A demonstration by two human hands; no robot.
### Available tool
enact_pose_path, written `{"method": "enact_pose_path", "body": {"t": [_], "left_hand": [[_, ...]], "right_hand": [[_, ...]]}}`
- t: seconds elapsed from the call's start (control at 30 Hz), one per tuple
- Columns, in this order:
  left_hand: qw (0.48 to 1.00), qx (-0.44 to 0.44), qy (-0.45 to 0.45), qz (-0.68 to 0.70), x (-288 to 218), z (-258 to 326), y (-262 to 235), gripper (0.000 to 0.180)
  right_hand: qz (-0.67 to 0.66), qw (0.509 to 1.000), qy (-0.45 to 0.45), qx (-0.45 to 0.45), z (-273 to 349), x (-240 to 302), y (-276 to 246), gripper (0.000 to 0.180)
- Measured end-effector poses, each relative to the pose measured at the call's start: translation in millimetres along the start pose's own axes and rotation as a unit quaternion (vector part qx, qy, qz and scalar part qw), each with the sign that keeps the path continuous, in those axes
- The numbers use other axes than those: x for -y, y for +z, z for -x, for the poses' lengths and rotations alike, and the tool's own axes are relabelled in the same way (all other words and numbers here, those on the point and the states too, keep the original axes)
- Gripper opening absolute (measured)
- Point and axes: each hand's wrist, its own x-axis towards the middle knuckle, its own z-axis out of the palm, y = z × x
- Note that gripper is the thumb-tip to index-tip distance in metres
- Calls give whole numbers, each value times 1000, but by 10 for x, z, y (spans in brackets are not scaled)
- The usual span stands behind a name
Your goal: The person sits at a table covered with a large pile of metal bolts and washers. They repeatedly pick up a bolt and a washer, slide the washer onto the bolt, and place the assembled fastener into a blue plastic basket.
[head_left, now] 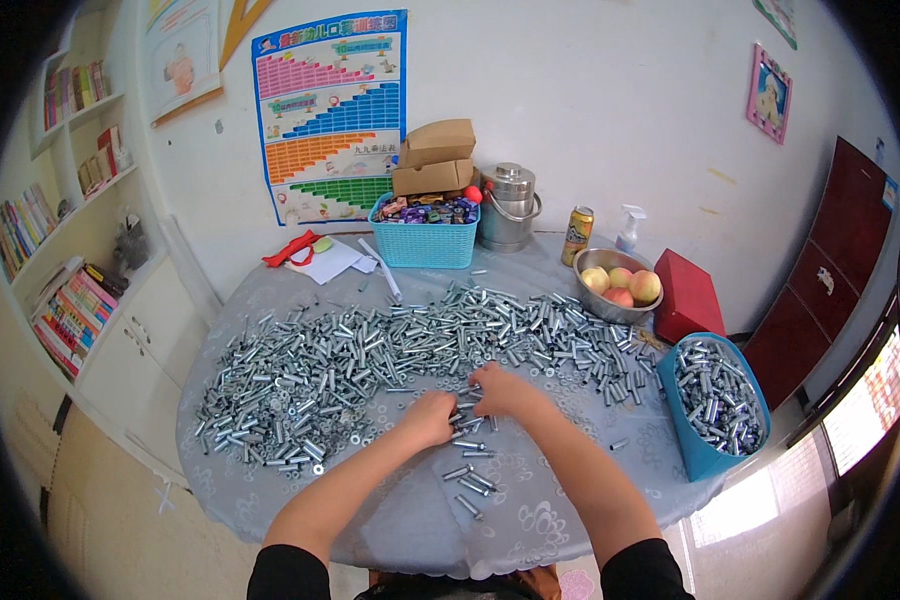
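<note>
Over the middle of the table my two hands are close together, at the near edge of a long pile of silvery expansion bolts, sleeves and washers (370, 345). My left hand (430, 419) is closed, its fingertips pressed on a small metal bolt (464, 405) between the hands. My right hand (506, 391) curls its fingers around the same spot, also closed on a metal bolt; its fingertips partly cover the piece. Just below the hands, several bolts with sleeves (476, 484) lie loose on the grey patterned tablecloth (390, 520).
At the right edge stands a blue basket (698, 452) full of bolts. Behind the pile are a turquoise basket (425, 247) of small items, a steel pot (507, 205), a drink can (577, 236), a spray bottle (629, 229), a metal bowl (610, 308) of fruit and a red box (686, 296).
</note>
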Motion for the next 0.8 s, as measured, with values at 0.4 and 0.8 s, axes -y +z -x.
{"method": "enact_pose_path", "body": {"t": [0.4, 0.8], "left_hand": [[984, -101, -68, 131, 154, 172, -154, 16], [998, -1, -16, -58, 123, 453, -221, 24]], "right_hand": [[138, 986, -68, -64, -7, 101, 131, 42], [-96, 980, 67, -162, 189, -137, 48, 38]]}}
